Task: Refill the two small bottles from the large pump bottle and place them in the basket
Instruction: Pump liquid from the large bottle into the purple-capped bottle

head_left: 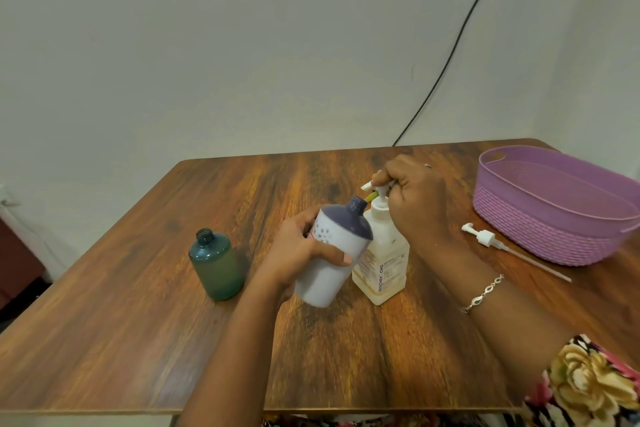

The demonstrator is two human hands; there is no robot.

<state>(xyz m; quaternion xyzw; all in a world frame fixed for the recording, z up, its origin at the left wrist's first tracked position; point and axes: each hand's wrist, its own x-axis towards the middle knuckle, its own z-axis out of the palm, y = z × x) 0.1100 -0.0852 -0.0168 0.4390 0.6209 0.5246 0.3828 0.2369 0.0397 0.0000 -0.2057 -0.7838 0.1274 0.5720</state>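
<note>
1. Head view: the left hand (301, 248) wrapped its fingers (306, 222) round the tilted small white bottle (334, 274) above the table (138, 322). It looked smooth, likely light and slippery, and best held mid-body.
2. The right hand (414, 199) curled over the head of the large pump bottle (384, 263), whose nozzle sat at the small bottle's mouth.

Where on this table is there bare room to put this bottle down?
Bare wood along the near table edge, in front of the green bottle, and far left behind it. Crowded around the large pump bottle and at right, where the loose pump lies beside the basket.
</note>
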